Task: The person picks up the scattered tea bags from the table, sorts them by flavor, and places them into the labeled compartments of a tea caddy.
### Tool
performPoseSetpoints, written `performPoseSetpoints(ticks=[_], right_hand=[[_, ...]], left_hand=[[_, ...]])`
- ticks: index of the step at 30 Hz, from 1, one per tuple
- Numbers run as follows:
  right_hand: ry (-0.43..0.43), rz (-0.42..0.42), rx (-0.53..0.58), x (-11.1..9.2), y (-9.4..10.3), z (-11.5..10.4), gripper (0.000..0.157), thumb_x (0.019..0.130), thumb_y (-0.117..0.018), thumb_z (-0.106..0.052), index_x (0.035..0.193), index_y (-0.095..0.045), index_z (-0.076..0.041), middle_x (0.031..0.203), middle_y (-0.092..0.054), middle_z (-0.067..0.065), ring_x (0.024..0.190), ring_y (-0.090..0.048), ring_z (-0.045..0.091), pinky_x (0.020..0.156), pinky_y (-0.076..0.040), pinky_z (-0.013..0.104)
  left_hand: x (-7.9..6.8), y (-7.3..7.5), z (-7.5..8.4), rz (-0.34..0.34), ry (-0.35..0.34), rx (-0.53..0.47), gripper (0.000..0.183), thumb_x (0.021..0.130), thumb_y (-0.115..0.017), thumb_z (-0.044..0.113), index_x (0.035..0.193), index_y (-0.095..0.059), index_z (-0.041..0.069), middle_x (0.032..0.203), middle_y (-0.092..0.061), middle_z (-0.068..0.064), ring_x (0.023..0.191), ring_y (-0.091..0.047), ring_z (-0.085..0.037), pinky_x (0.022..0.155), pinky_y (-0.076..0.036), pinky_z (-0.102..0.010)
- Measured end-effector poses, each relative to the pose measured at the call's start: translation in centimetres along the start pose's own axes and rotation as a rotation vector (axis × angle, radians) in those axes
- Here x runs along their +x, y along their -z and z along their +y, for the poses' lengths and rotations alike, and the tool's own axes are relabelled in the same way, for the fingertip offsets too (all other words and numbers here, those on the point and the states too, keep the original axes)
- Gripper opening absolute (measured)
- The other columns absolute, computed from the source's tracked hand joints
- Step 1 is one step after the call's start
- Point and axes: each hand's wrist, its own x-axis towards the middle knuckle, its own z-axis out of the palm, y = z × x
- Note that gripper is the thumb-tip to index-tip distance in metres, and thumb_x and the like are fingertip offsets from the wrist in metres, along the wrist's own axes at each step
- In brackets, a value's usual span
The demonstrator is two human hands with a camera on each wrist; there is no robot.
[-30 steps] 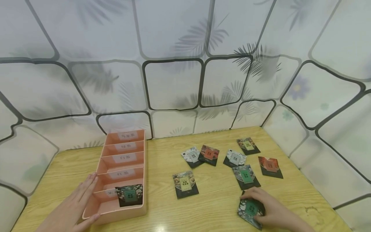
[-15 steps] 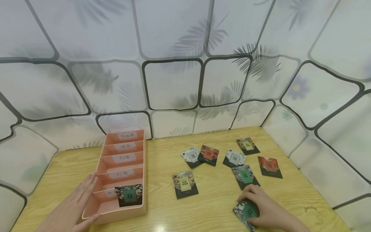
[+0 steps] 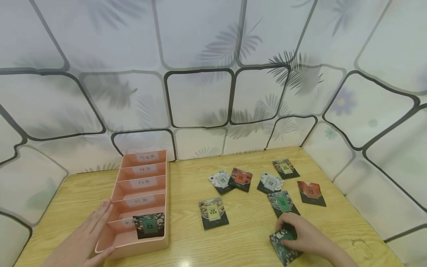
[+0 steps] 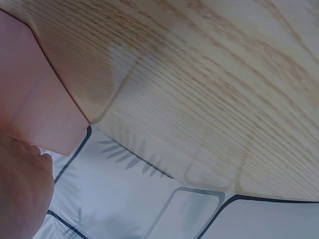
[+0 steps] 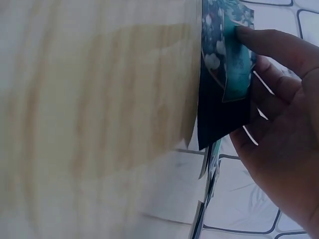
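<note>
My right hand [image 3: 308,237] pinches a dark tea packet [image 3: 280,247] with a green label, at the near right of the table. In the right wrist view, the thumb lies on the front of the held packet [image 5: 237,69] and the fingers are behind it. A pink compartment box [image 3: 140,250] with paper labels stands at the left. Along its left side rests my left hand [image 3: 78,237], fingers straight, thumb by the near front corner. The nearest compartment contains a dark, green-labelled tea packet [image 3: 150,226]. In the left wrist view, only part of the left hand [image 4: 22,186] shows against the box.
Several tea packets lie across the table: a yellow-labelled packet [image 3: 213,213] in the middle, a red one [image 3: 241,178] overlapping a white one [image 3: 221,181], and a green-labelled one [image 3: 281,202] just beyond my right hand. Patterned cloth [image 3: 200,96] hangs behind the table.
The right hand has shifted slightly left with the packet, which has turned and now appears lifted in its grip. The left hand and the box have not moved.
</note>
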Motion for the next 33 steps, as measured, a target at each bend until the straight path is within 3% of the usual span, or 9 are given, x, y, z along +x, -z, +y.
performPoseSetpoints(ticks=[6,12,19,27,33], right_hand=[[-0.036,-0.008,0.075,1.0,0.5,-0.1,0.024,0.090,-0.086,-0.026,0.103,-0.066,-0.025,0.102,-0.067,-0.016,0.100,-0.061,-0.005,0.084,-0.057,0.026],[0.016,0.027,0.100,2.5,1.0,-0.2,0.016,0.095,-0.081,-0.020,0.109,-0.074,-0.020,0.104,-0.074,-0.006,0.101,-0.065,-0.004,0.083,-0.059,0.026],[0.016,0.096,0.071,4.3,1.6,-0.9,0.011,0.098,-0.077,-0.016,0.108,-0.076,-0.020,0.104,-0.074,-0.003,0.097,-0.065,-0.004,0.082,-0.061,0.028],[0.006,0.178,0.008,7.4,2.5,-3.0,0.012,0.098,-0.075,-0.012,0.110,-0.075,-0.014,0.104,-0.075,0.000,0.091,-0.068,0.005,0.078,-0.060,0.031],[0.015,0.212,-0.014,9.8,2.5,-4.6,0.010,0.099,-0.075,-0.012,0.108,-0.074,-0.017,0.104,-0.073,-0.003,0.093,-0.069,0.010,0.080,-0.060,0.031]], left_hand=[[0.0,0.1,0.3,-0.034,0.034,0.005,0.121,0.087,-0.080,0.056,0.172,-0.006,0.011,0.179,0.007,0.006,0.153,0.026,0.011,0.118,0.018,-0.003],[0.0,0.1,0.3,-0.040,0.040,-0.005,0.120,0.088,-0.080,0.055,0.173,-0.007,0.012,0.179,0.006,0.006,0.153,0.026,0.012,0.116,0.018,-0.002],[0.2,0.2,0.3,-0.027,0.030,-0.005,0.120,0.089,-0.080,0.054,0.173,-0.006,0.011,0.180,0.005,0.004,0.154,0.025,0.011,0.117,0.017,-0.002],[0.0,0.2,0.1,-0.024,0.026,-0.005,0.120,0.088,-0.081,0.054,0.172,-0.008,0.010,0.180,0.004,0.003,0.154,0.024,0.011,0.118,0.017,-0.003],[0.0,0.2,0.1,-0.020,0.016,0.002,0.120,0.088,-0.081,0.053,0.172,-0.008,0.010,0.179,0.007,0.005,0.155,0.024,0.010,0.119,0.017,-0.004]])
